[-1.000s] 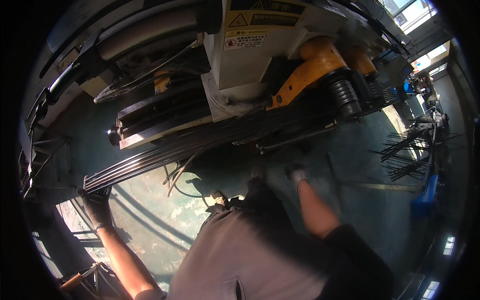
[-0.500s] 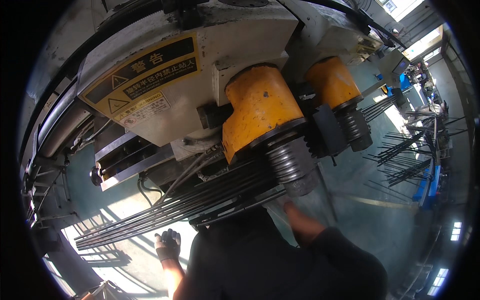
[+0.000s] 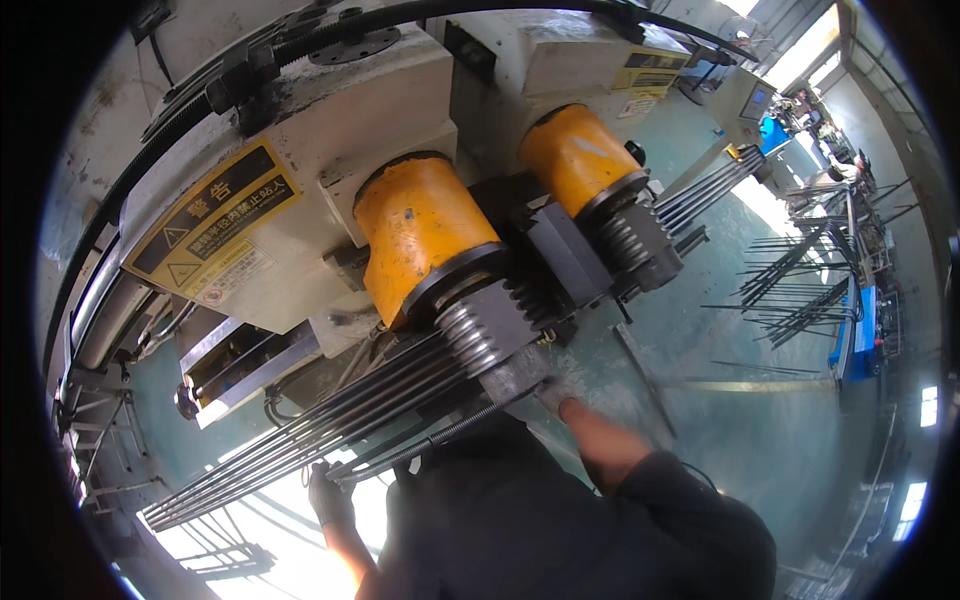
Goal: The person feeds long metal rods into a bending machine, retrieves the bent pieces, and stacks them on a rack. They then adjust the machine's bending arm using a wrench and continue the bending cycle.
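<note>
Long dark metal bars (image 3: 300, 440) lie side by side, running from the lower left into the bending machine. In front of them a thinner ribbed rod (image 3: 432, 440) slants past my waist. My left hand (image 3: 328, 492), in a dark glove, is at the left end of that rod; shadow hides whether its fingers close on it. My right hand (image 3: 553, 395), in a pale glove, reaches to the rod's right end, just below a grey metal block (image 3: 514, 374) under the near orange cylinder (image 3: 425, 235). Its fingers are blurred and partly covered.
A second orange cylinder (image 3: 580, 160) stands further right, with a dark plate (image 3: 568, 255) between the two. A black hose (image 3: 400, 18) arches over the machine's pale housing (image 3: 330, 100). Bent bars (image 3: 800, 290) are piled at the right, near a blue stand (image 3: 868, 335).
The view has shifted, so the machine appears further left. My left hand has come up to the ribbed rod's left end from apart below it. My right hand now shows more at the block.
</note>
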`<state>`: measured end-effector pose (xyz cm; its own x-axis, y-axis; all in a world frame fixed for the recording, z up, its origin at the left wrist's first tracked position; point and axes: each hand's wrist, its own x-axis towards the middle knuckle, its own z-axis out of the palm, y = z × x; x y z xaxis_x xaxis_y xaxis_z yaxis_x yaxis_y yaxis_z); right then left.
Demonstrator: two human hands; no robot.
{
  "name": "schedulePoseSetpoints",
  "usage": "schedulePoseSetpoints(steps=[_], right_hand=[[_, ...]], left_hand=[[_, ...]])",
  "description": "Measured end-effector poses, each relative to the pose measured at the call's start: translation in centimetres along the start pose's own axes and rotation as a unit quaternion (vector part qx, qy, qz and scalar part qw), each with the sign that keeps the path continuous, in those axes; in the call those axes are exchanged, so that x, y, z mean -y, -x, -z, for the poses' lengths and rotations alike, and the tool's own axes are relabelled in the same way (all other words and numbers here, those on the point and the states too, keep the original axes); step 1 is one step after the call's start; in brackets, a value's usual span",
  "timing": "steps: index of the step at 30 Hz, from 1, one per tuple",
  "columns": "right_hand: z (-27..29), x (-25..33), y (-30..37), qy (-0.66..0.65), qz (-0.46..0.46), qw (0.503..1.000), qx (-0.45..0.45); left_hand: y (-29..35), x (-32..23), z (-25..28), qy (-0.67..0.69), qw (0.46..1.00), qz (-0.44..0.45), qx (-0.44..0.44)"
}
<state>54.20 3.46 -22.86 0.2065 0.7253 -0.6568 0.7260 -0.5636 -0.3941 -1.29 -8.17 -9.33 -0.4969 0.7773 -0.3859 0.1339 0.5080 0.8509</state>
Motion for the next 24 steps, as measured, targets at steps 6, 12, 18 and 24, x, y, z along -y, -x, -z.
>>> schedulePoseSetpoints(steps=[6,12,18,24], right_hand=[[-0.3,-5.5,8.9,0.009,-0.110,0.994,0.003],[1.9,-10.9,15.1,0.058,-0.113,0.988,-0.090],[10.7,-11.7,13.4,-0.049,-0.168,0.956,-0.233],[24.2,-5.2,11.0,-0.112,-0.020,0.894,-0.434]], left_hand=[[0.5,4.3,-2.2,-0.119,0.963,-0.208,0.120],[-1.7,10.7,-1.7,-0.452,0.747,-0.454,0.179],[-2.0,7.1,1.3,-0.222,0.942,-0.226,0.111],[0.1,-1.2,7.4,-0.856,0.462,-0.223,-0.062]])
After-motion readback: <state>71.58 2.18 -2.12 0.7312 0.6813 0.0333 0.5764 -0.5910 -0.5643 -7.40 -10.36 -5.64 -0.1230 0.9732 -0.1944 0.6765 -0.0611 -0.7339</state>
